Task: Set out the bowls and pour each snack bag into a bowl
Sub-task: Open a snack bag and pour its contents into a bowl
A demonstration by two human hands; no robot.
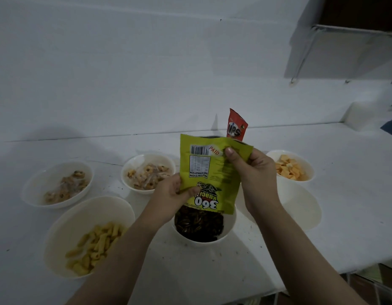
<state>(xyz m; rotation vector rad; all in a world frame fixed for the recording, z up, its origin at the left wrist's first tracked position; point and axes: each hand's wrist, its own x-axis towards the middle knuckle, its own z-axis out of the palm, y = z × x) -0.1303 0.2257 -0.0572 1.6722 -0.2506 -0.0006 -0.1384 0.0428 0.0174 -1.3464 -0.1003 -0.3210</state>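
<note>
A green snack bag (204, 170) hangs upside down over a white bowl (231, 225) holding dark seeds (199, 223). My left hand (168, 195) pinches the bag's lower left edge near its mouth. My right hand (250, 170) grips the bag's upper right corner, thumb on the front. A red snack bag (235, 126) stands upright behind the green one. Around it sit other white bowls: one with yellow tube snacks (58, 230), two with ring snacks (36, 183) (166, 159), one with orange squares (305, 159).
An empty-looking white bowl (302, 210) lies right of my right wrist. All stand on a white table (355, 194) against a white wall. The table's front edge runs at the lower right. A shelf (344, 51) hangs at the upper right.
</note>
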